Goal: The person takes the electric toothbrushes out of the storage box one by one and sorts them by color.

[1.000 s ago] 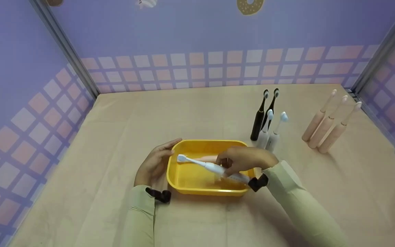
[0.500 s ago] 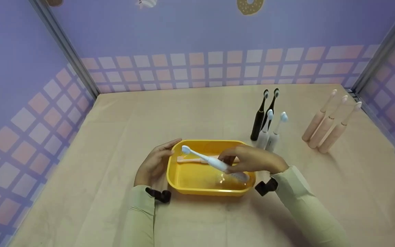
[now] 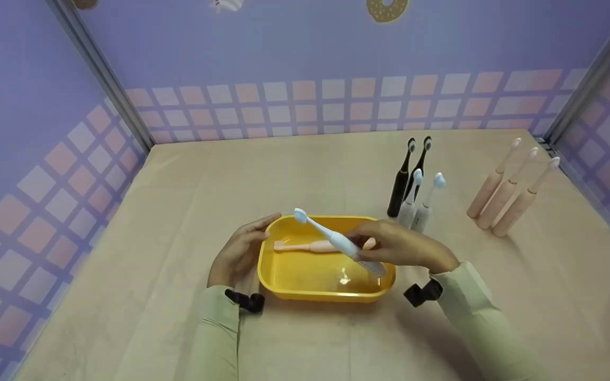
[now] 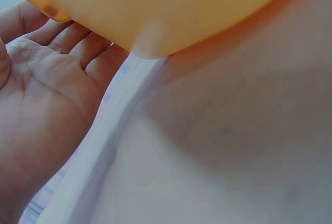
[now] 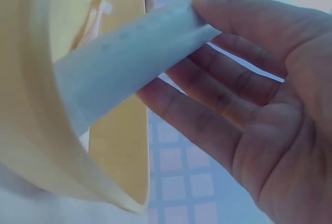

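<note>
My right hand (image 3: 397,246) pinches a white electric toothbrush (image 3: 343,246) between thumb and fingers by its handle. It tilts over the yellow plastic bin (image 3: 310,293), brush head up at the left and handle end low at the right. In the right wrist view the white handle (image 5: 124,58) dips behind the bin's near wall. A pink electric toothbrush (image 3: 299,246) lies inside along the back, partly hidden by the right hand. My left hand (image 3: 238,254) holds the bin's left end, fingers against the outside and a fingertip at the rim; in the left wrist view its palm (image 4: 46,89) faces the bin.
Right of the bin stand two black electric toothbrushes (image 3: 398,193) and two white ones (image 3: 421,214), close together. Farther right, three pink ones (image 3: 506,206) stand in a row. Patterned walls (image 3: 305,47) close off the table (image 3: 252,174) at the back and sides.
My right hand has moved a little right, and the white toothbrush's head has risen and swung up above the bin's back rim. The pink toothbrush shows more clearly. My left hand stays in place.
</note>
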`<state>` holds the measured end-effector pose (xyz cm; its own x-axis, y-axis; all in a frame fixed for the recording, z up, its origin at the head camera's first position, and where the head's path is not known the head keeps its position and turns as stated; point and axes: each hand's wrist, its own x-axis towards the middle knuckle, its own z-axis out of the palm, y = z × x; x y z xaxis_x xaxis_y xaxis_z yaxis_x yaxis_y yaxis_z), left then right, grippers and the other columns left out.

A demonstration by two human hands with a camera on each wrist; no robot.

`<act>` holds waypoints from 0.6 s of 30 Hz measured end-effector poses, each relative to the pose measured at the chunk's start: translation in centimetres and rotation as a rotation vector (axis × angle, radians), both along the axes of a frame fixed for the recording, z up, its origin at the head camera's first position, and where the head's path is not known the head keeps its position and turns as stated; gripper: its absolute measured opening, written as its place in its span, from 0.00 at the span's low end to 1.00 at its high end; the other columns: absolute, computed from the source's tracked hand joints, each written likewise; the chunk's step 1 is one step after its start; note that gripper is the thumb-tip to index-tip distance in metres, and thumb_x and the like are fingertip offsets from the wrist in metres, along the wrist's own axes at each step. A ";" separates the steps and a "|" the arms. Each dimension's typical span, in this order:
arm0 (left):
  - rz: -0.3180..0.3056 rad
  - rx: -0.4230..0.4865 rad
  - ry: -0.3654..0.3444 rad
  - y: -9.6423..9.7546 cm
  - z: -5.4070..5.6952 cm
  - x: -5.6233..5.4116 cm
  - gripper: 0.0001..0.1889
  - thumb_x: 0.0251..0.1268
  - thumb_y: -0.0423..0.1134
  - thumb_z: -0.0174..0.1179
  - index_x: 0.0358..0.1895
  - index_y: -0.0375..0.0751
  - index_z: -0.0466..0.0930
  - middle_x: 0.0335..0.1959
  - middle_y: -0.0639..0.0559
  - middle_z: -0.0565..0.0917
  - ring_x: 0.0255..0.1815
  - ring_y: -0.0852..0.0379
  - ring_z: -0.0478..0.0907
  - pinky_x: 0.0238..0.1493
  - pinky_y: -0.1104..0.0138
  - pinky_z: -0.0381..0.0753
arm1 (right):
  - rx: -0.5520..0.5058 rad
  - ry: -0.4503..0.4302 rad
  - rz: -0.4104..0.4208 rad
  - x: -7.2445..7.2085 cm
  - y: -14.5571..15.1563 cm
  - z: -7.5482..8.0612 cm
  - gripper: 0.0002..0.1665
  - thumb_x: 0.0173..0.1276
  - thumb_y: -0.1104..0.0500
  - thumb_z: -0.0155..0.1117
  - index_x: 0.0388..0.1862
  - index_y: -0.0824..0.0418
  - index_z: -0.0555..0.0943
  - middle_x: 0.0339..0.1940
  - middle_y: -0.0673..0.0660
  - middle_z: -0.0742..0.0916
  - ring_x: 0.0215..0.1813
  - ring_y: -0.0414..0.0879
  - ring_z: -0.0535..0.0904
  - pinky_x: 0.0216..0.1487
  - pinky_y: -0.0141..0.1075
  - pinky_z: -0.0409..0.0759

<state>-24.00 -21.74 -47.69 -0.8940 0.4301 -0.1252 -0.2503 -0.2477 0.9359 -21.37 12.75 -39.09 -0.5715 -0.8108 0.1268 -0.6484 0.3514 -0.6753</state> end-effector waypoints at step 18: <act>-0.020 0.008 0.042 -0.2 -0.1 -0.1 0.28 0.70 0.27 0.43 0.74 0.36 0.57 0.70 0.47 0.69 0.68 0.49 0.68 0.67 0.61 0.71 | -0.153 0.085 -0.108 0.9 1.7 -0.3 0.21 0.66 0.62 0.64 0.58 0.64 0.78 0.49 0.59 0.85 0.49 0.49 0.83 0.46 0.39 0.85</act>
<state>-24.15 -21.93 -47.79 -0.8898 0.4485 -0.0841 -0.2157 -0.2510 0.9437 -20.51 14.41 -39.43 -0.6362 -0.7128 0.2952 -0.6694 0.3199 -0.6705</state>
